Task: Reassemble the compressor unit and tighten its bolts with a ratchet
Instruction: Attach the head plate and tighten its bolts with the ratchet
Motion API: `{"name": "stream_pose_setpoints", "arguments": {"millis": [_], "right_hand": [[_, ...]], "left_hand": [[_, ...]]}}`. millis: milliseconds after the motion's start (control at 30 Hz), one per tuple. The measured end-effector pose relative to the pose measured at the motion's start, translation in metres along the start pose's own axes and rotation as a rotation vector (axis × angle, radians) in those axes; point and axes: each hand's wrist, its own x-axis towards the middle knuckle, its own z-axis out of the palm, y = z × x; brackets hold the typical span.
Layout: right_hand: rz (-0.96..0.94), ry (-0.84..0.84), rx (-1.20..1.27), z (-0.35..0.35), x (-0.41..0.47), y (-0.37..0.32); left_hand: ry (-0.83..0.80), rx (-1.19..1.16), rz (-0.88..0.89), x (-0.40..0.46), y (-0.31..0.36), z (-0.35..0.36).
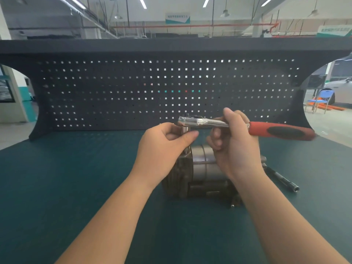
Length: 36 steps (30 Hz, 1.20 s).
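Black pegboard (133, 92) w/ square holes stands at back edge of dark teal bench mat (57, 187), a black shelf (171, 45) capping it. Above pegboard: ceiling w/ fluorescent strip lights (142, 2), hanging lamps, a red pipe (190, 26), a teal-white sign (177, 18). Right of pegboard: blue folding chair (322, 99) on grey floor, white car (341, 90) behind. Left of pegboard: teal-banded wall.

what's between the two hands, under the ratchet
Head view: between left hand and right hand, the compressor's metal top shows under the ratchet.
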Motion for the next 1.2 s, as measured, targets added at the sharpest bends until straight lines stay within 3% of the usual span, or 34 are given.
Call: {"name": "stream_pose_setpoints", "arguments": {"millis": [167, 267, 400, 600, 767, 833, 933, 1067, 1133, 1200], "right_hand": [[-0.579, -0.038, -0.790, 0.003, -0.024, -0.002], [-0.737, -0.046, -1.065, 0.000, -0.037, -0.003], [-0.498, 0.062, -0.730, 0.009, -0.027, -0.007], [-0.273, 0.037, -0.501, 0.010, -0.017, -0.013], [0.246, 0.123, 0.149, 0.002, 0.004, -0.008], [0.341, 0.133, 0.251, -0.001, 0.007, -0.006], [0.038, 0.065, 0.083, -0.001, 0.002, -0.007], [-0.598, 0.042, -0.737, 0.003, -0.018, -0.003], [-0.724, -0.064, -0.827, 0.004, -0.026, 0.002], [-0.684, -0.051, -0.799, 0.007, -0.027, 0.002]], "left_hand": [[0.014, -0.036, -0.020, -0.001, 0.003, 0.000], [-0.011, -0.051, -0.014, -0.002, 0.004, -0.001], [-0.032, -0.076, -0.017, -0.001, 0.003, 0.000], [-0.016, -0.094, -0.010, 0.000, 0.000, 0.000], [-0.067, -0.109, 0.013, -0.001, 0.000, -0.001], [-0.078, -0.097, 0.015, -0.001, 0.000, -0.001], [-0.053, -0.095, -0.007, 0.000, -0.001, -0.001], [-0.041, -0.136, -0.032, -0.002, 0.002, -0.002], [-0.064, -0.133, -0.019, -0.002, 0.003, -0.003], [-0.065, -0.150, -0.023, -0.001, 0.002, -0.003]]}}
